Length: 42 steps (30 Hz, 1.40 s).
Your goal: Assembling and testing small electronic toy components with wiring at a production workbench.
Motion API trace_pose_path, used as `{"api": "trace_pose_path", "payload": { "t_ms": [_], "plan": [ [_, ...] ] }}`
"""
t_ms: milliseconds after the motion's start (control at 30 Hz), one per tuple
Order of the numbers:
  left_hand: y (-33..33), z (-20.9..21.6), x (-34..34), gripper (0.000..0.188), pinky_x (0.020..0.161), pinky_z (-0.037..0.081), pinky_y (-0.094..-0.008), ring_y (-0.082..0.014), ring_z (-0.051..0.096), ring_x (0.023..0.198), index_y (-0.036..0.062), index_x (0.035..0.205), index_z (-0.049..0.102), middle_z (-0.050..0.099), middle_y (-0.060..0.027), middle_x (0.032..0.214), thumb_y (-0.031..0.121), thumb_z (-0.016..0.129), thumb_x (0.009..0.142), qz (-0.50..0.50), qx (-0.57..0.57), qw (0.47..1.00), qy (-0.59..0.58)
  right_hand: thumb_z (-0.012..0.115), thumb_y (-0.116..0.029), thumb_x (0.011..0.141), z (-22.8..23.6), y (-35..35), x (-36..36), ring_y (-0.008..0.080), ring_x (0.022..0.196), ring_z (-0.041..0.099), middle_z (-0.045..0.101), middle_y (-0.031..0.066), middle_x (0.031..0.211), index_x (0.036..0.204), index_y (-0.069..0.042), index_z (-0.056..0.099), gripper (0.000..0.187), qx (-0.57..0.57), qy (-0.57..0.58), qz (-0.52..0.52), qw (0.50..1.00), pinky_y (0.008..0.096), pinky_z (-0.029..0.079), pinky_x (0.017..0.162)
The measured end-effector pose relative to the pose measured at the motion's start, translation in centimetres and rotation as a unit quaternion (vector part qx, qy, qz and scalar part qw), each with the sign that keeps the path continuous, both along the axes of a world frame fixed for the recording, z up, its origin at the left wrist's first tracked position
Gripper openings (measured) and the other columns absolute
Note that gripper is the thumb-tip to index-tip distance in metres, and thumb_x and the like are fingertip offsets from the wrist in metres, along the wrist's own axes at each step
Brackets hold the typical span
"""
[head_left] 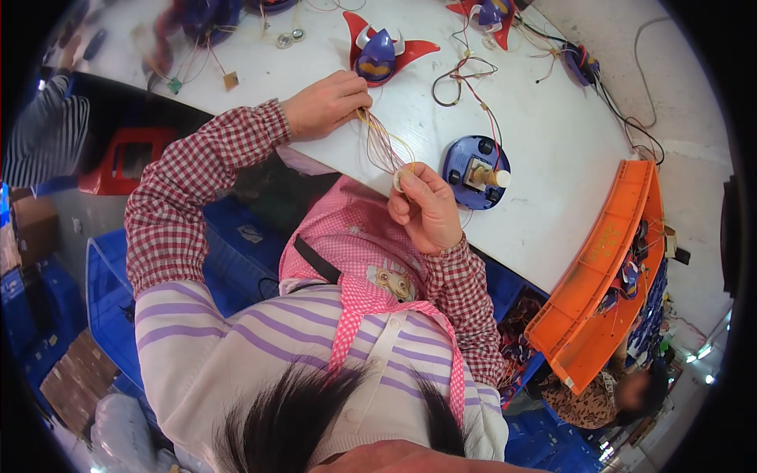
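A bundle of thin yellow, white and reddish wires [382,142] stretches between my hands above the front edge of the white table [544,118]. My left hand [327,104] is closed around its upper end. The thumb and fingers of my right hand [426,203] pinch the lower end, where a small pale round piece [398,180] shows partly. Just beyond my left hand lies a purple toy part [378,57] with white horns and red wings. Right of my right hand is an oval purple toy base [465,193], its open side up, with a mechanism inside and wires running out.
An orange plastic bin [591,264] with toy parts leans by the table's right edge. More wired purple pieces [579,65] lie along the far side. A red stool [130,158] and blue crates [106,272] stand at left. Another person's striped sleeve [47,130] is at far left.
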<state>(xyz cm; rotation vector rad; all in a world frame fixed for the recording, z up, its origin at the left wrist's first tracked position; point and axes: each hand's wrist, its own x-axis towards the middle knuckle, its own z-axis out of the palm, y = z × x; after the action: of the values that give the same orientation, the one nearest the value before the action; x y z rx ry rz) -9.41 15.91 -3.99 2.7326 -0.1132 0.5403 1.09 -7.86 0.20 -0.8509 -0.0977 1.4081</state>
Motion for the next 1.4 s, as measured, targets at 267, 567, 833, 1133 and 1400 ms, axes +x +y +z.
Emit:
{"api": "trace_pose_path", "payload": {
  "t_ms": [267,567,833,1133,1400],
  "plan": [
    [-0.1,0.3,0.0,0.016,0.086,0.043,-0.0298,-0.0237,0.05,0.093,0.0057,0.095,0.055,0.051,-0.0087,0.1,0.006,0.06,0.081,0.007,-0.017,1.0,-0.012,0.056,-0.007,0.089,-0.4,-0.1,-0.2,0.0096,0.051,0.042,0.051,0.0051,0.07,0.093,-0.003,0.053,0.006,-0.019,-0.006,0.0,1.0,0.0199,0.034,0.045],
    [-0.1,0.8,-0.6,0.023,0.083,0.044,-0.031,-0.0245,0.05,0.095,0.0032,0.101,0.055,0.051,-0.0101,0.103,0.003,0.062,0.078,0.003,-0.042,0.999,0.003,0.058,-0.007,0.089,-0.4,-0.1,-0.5,0.0091,0.051,0.043,0.052,0.0037,0.069,0.093,-0.003,0.054,0.007,-0.031,-0.025,-0.002,0.999,0.0191,0.034,0.045],
    [-12.7,3.5,-6.4,0.017,0.06,0.043,-0.0208,-0.0098,0.049,0.066,0.001,0.1,0.051,0.054,-0.0046,0.08,0.006,0.057,0.085,0.129,-0.504,0.852,0.061,0.062,-0.011,0.087,-0.4,-0.9,-0.9,0.0069,0.052,0.046,0.056,0.0029,0.071,0.095,-0.001,0.057,0.014,-0.048,-0.217,0.048,0.974,0.0169,0.036,0.045],
    [-17.1,0.8,-5.5,0.01,0.057,0.044,-0.0188,-0.01,0.052,0.062,0.002,0.096,0.052,0.056,-0.0057,0.077,0.012,0.05,0.093,0.156,-0.806,0.571,-0.031,0.06,-0.009,0.087,-0.4,-1.4,-1.9,0.0078,0.056,0.049,0.057,0.0037,0.073,0.097,0.0,0.058,0.013,-0.048,-0.193,0.055,0.978,0.0168,0.041,0.049],
    [-16.6,1.0,-5.7,0.011,0.057,0.044,-0.0187,-0.0106,0.052,0.062,0.0029,0.1,0.05,0.056,-0.0065,0.078,0.011,0.048,0.094,0.193,-0.793,0.576,-0.032,0.057,-0.006,0.087,-0.5,-2.3,-1.1,0.0087,0.053,0.051,0.057,0.006,0.075,0.102,0.001,0.053,0.017,-0.04,-0.258,0.03,0.965,0.0182,0.045,0.049]
  ]
}}
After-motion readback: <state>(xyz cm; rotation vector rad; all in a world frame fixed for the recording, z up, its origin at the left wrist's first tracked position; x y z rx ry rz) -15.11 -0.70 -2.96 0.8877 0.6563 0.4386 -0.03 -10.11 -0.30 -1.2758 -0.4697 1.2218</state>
